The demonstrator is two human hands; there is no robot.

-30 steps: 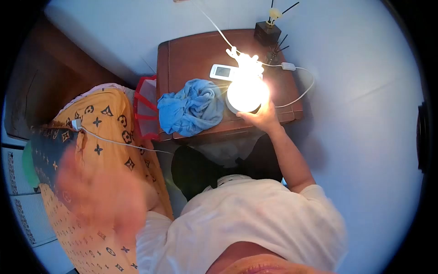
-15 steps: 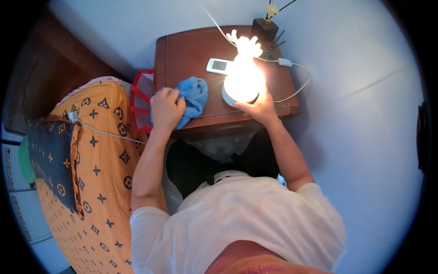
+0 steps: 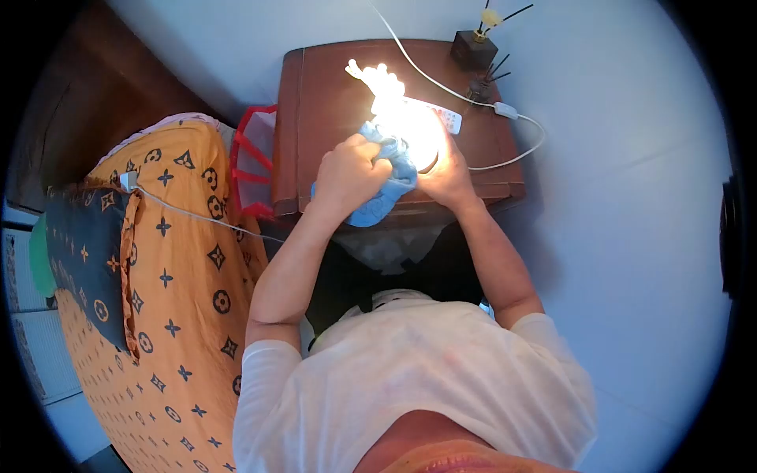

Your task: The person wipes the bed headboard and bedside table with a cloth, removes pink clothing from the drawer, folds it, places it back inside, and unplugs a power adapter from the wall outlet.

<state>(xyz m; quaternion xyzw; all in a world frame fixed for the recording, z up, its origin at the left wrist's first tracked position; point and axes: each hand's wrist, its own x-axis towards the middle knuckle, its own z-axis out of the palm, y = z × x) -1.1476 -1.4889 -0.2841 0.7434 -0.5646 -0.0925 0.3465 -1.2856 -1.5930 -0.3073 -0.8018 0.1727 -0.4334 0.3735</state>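
A glowing lamp (image 3: 408,130) with an antler-like top tilts to the left over the brown nightstand (image 3: 331,94). My right hand (image 3: 449,177) grips the lamp low on its right side; glare hides part of the fingers. In my left hand (image 3: 352,175) is a bunched blue cloth (image 3: 386,185), pressed against the lamp's lower left side. Behind the lamp a white remote control (image 3: 446,118) lies partly hidden on the nightstand.
A dark reed diffuser (image 3: 474,49) and a smaller bottle (image 3: 479,88) stand at the back right. The lamp's white cord with an inline switch (image 3: 505,110) loops along the right edge. Left are a red-edged bag (image 3: 254,162) and an orange patterned bed (image 3: 177,260).
My left hand has lifted the blue cloth from the nightstand's left side and brought it right, onto the lamp. The lamp has tipped left in my right hand, uncovering another part of the remote.
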